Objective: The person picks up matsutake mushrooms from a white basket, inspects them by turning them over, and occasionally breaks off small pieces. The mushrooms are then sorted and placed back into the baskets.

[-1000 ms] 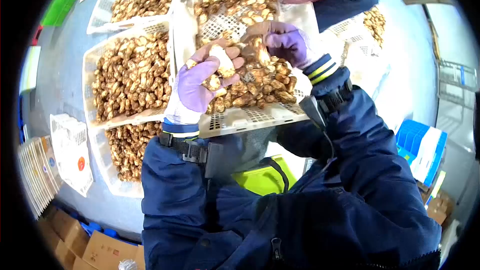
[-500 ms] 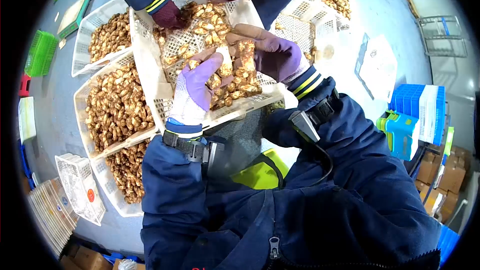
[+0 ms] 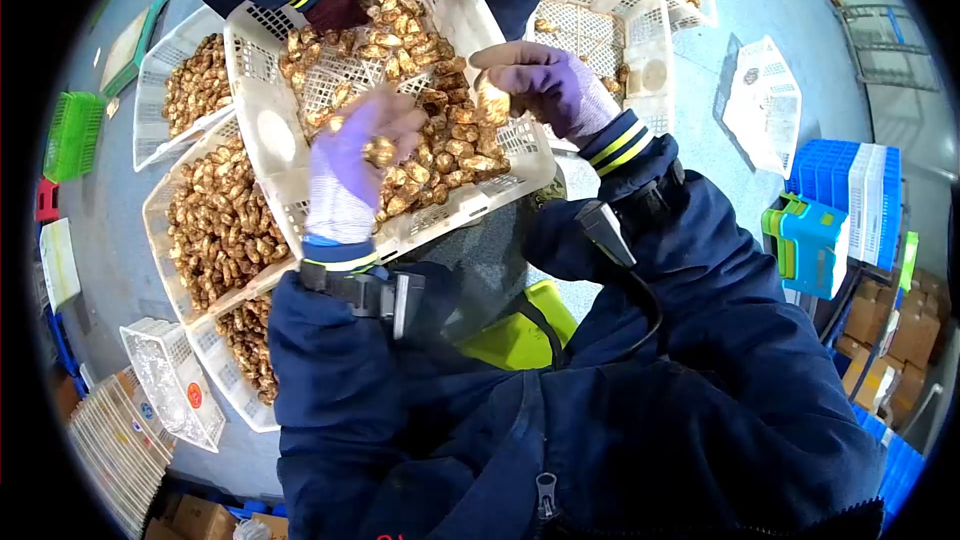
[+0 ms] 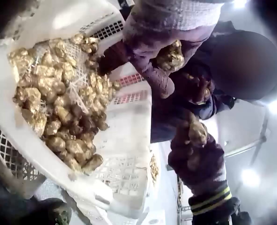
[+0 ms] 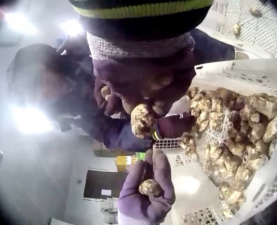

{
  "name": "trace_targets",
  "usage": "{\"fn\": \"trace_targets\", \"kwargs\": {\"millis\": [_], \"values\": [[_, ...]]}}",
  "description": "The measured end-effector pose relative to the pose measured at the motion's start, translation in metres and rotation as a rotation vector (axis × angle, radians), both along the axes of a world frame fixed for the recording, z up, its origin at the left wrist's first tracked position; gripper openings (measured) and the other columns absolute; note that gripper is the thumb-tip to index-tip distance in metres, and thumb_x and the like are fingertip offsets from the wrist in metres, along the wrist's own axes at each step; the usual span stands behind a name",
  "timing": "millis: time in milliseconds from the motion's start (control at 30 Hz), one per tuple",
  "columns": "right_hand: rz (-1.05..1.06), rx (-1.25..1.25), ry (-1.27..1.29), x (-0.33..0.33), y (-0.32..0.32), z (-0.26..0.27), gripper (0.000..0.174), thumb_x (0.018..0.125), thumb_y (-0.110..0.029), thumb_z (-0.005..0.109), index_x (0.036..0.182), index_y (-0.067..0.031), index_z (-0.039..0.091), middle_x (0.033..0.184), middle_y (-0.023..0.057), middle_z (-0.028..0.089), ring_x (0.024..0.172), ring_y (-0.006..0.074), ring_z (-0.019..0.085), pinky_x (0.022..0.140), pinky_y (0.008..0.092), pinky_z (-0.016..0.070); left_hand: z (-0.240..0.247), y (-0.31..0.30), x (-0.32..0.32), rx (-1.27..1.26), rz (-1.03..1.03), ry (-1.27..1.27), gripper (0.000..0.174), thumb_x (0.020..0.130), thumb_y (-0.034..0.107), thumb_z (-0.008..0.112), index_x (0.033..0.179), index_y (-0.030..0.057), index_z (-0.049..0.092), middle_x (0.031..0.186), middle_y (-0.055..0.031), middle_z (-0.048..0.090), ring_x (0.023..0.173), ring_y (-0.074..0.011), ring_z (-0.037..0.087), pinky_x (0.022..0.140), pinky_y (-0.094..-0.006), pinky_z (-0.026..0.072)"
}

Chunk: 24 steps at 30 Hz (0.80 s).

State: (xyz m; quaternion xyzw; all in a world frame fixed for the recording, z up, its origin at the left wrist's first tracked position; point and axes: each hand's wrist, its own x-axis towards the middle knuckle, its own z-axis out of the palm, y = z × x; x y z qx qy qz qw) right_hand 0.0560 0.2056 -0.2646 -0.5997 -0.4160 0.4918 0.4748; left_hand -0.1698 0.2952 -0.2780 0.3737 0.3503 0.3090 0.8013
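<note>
My left hand (image 3: 365, 135), in a purple-and-white glove, is over the left side of the white crate (image 3: 262, 105). A small brown-and-cream mushroom (image 5: 150, 187) sits in its curled fingers; the left wrist view shows the same mushroom (image 4: 171, 57) against the palm. My right hand (image 3: 555, 90) pinches a larger, pale mushroom (image 3: 492, 100) between thumb and fingers above the crate's right side. Below both hands, a heap of similar mushrooms (image 3: 440, 160) covers part of the crate's slotted floor. The hands are apart from each other.
Across the crate, another person's dark red gloves (image 3: 335, 8) reach in, one gripping mushrooms. More white crates full of mushrooms (image 3: 222, 225) stand at the left. A partly filled crate (image 3: 585, 40) is at the right, with blue crates (image 3: 845, 190) farther off.
My hands have drawn apart, the left one moving left. The long pale mushroom seen in my left hand earlier is gone from it. The head view has shifted, showing more of the other person.
</note>
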Motion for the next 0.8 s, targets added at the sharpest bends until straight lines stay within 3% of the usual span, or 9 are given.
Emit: {"fn": "trace_targets", "kwargs": {"millis": [167, 200, 233, 300, 433, 500, 567, 700, 800], "values": [[-0.072, -0.022, -0.170, 0.046, -0.001, -0.019, 0.031, 0.088, -0.021, 0.063, 0.112, -0.0012, 0.062, 0.087, 0.0029, 0.065, 0.071, 0.0112, 0.058, 0.064, 0.0252, 0.0481, -0.033, 0.041, -0.049, 0.065, 0.021, -0.300, 0.039, 0.095, 0.021, 0.050, 0.124, -0.0056, 0.050, 0.113, -0.0184, 0.061, 0.094, -0.0238, 0.064, 0.078, -0.0287, 0.0544], [-0.203, -0.090, 0.065, 0.079, -0.002, -0.061, 0.028, 0.086, -0.012, 0.063, 0.109, 0.0034, 0.061, 0.085, 0.0092, 0.065, 0.070, 0.0183, 0.062, 0.064, 0.0295, 0.0508, -0.031, 0.035, -0.053, 0.895, 0.100, 0.253, 0.034, 0.095, 0.012, 0.050, 0.124, -0.0041, 0.050, 0.115, -0.0187, 0.060, 0.094, -0.0231, 0.064, 0.081, -0.0291, 0.0536], [-0.200, -0.142, 0.002, 0.087, -0.006, -0.053, 0.026, 0.079, 0.000, 0.061, 0.104, 0.0048, 0.062, 0.083, 0.0114, 0.066, 0.066, 0.0197, 0.064, 0.062, 0.0303, 0.0535, -0.039, 0.041, -0.063, 0.872, 0.106, 0.186, 0.034, 0.093, 0.004, 0.050, 0.126, -0.0020, 0.049, 0.119, -0.0206, 0.057, 0.100, -0.0236, 0.062, 0.085, -0.0298, 0.0525], [-0.362, -0.223, 0.080, 0.116, -0.020, -0.083, 0.030, 0.078, -0.008, 0.063, 0.106, 0.0035, 0.063, 0.081, 0.0126, 0.066, 0.064, 0.0200, 0.063, 0.063, 0.0324, 0.0531, -0.014, 0.044, -0.072, 0.082, 0.258, -0.196, 0.038, 0.091, -0.002, 0.050, 0.129, -0.0018, 0.046, 0.123, -0.0218, 0.055, 0.109, -0.0257, 0.059, 0.088, -0.0312, 0.0518], [-0.251, -0.096, -1.309, 0.112, -0.010, -0.068, 0.029, 0.080, -0.028, 0.062, 0.103, -0.0120, 0.069, 0.094, 0.0169, 0.068, 0.085, 0.0281, 0.065, 0.076, 0.0346, 0.0520, -0.025, 0.043, -0.080, 0.449, 0.219, -0.060, 0.038, 0.094, 0.003, 0.048, 0.131, -0.0043, 0.043, 0.127, -0.0227, 0.051, 0.112, -0.0309, 0.057, 0.090, -0.0333, 0.0516], [-0.191, 0.061, -1.173, 0.050, 0.015, -0.017, 0.022, 0.084, -0.018, 0.056, 0.101, -0.0126, 0.070, 0.092, 0.0120, 0.068, 0.082, 0.0299, 0.066, 0.075, 0.0360, 0.0525, -0.035, 0.046, -0.085, 0.490, 0.207, -0.168, 0.039, 0.094, 0.009, 0.051, 0.130, -0.0052, 0.044, 0.124, -0.0238, 0.053, 0.109, -0.0307, 0.058, 0.088, -0.0357, 0.0529], [0.137, 0.076, -1.090, 0.010, 0.035, -0.022, 0.025, 0.086, -0.015, 0.050, 0.105, -0.0123, 0.067, 0.093, 0.0140, 0.067, 0.084, 0.0302, 0.066, 0.074, 0.0378, 0.0527, -0.021, 0.049, -0.087, -0.021, 0.271, -0.405, 0.039, 0.094, 0.011, 0.052, 0.128, -0.0053, 0.045, 0.123, -0.0249, 0.053, 0.107, -0.0303, 0.059, 0.086, -0.0377, 0.0546], [0.753, -0.318, -1.299, -0.037, 0.079, -0.094, 0.030, 0.083, -0.021, 0.049, 0.098, 0.0024, 0.061, 0.083, 0.0237, 0.065, 0.079, 0.0365, 0.064, 0.073, 0.0414, 0.0513, -0.033, 0.044, -0.093, 0.391, 0.231, -0.120, 0.041, 0.091, 0.018, 0.057, 0.125, -0.0032, 0.050, 0.118, -0.0212, 0.057, 0.103, -0.0291, 0.061, 0.087, -0.0374, 0.0530], [0.902, -0.617, -1.334, -0.042, 0.106, -0.147, 0.032, 0.078, -0.028, 0.056, 0.085, 0.0001, 0.069, 0.086, 0.0205, 0.067, 0.081, 0.0349, 0.065, 0.069, 0.0427, 0.0513, -0.006, 0.040, -0.099, 0.061, 0.251, -0.060, 0.051, 0.092, 0.022, 0.051, 0.134, -0.0038, 0.040, 0.128, -0.0225, 0.051, 0.119, -0.0294, 0.051, 0.101, -0.0382, 0.0405]]}}
